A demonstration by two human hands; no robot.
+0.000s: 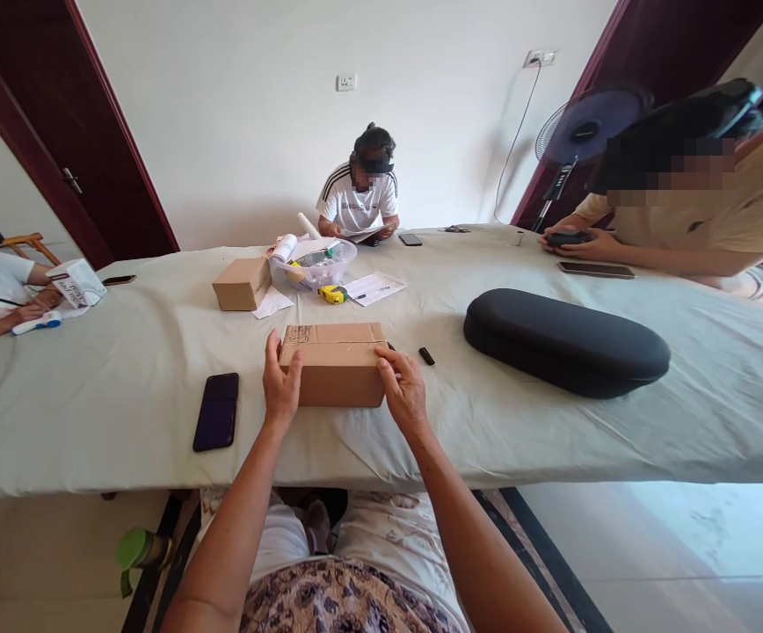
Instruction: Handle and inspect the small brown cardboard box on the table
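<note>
A closed brown cardboard box stands on the cloth-covered table right in front of me. My left hand grips its left end, fingers curled over the top edge. My right hand holds its right end the same way. Both hands press the box from opposite sides while it rests on the table.
A dark phone lies left of the box, a small black marker to its right, then a long black case. Farther back sit a second cardboard box, a clear tub, a yellow tape measure and papers. Three other people sit around the table.
</note>
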